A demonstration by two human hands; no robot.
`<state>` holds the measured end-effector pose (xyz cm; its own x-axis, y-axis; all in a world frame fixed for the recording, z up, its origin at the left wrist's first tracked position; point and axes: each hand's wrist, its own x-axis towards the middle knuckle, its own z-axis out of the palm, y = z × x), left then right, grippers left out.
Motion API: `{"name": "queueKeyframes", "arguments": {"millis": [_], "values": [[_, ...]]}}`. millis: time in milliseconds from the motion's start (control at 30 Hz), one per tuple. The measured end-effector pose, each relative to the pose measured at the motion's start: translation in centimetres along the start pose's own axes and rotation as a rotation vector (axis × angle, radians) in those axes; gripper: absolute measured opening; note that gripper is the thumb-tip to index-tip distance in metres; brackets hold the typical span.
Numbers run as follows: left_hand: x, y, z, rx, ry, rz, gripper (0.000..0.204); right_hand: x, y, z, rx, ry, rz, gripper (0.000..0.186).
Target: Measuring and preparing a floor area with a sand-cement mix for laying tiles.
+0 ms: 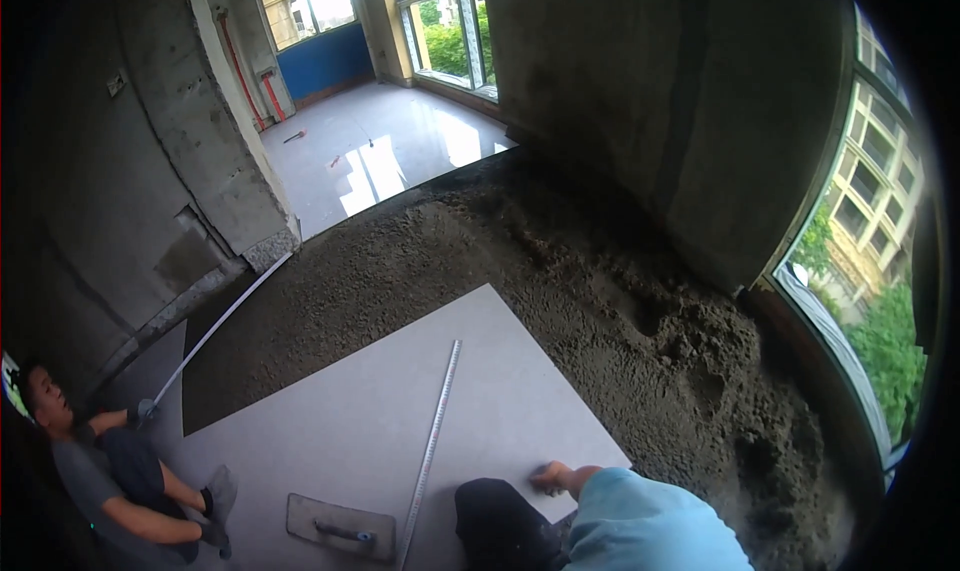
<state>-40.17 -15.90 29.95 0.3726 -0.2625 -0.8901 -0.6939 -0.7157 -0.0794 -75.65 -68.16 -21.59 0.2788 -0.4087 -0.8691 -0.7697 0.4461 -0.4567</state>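
Observation:
My right hand (551, 478), below a light blue sleeve, rests low over the large pale grey floor tile (480, 401), close to its right edge. Its fingers are curled in; whatever they may hold is hidden. My dark knee (505, 521) is just left of it. A long white ruler strip with fine markings (432, 441) lies across the tile, left of the knee. Farther left, a rectangular plastering float (341, 527) lies flat, handle up. My left hand is out of view.
A co-worker (110, 471) squats at left, one gloved hand on a long white strip (225, 321) reaching to the wall corner. Rough grey mortar (380, 271) borders the tile ahead and right. Shiny laid flooring (390, 141) stretches beyond. Windows (850, 231) line the right.

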Motion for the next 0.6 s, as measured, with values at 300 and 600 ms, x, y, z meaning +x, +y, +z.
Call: {"name": "queueKeyframes", "arguments": {"millis": [300, 600], "values": [[-0.7, -2.6, 6.5, -0.243, -0.035, -0.133, 0.101, -3.6, -1.9, -0.6, -0.001, -0.011, -0.015, 0.038], [0.2, -4.6, 8.5, -0.266, 0.072, -0.010, 0.105, -3.3, -1.9, -0.1, 0.017, -0.006, -0.012, 0.039]]}}
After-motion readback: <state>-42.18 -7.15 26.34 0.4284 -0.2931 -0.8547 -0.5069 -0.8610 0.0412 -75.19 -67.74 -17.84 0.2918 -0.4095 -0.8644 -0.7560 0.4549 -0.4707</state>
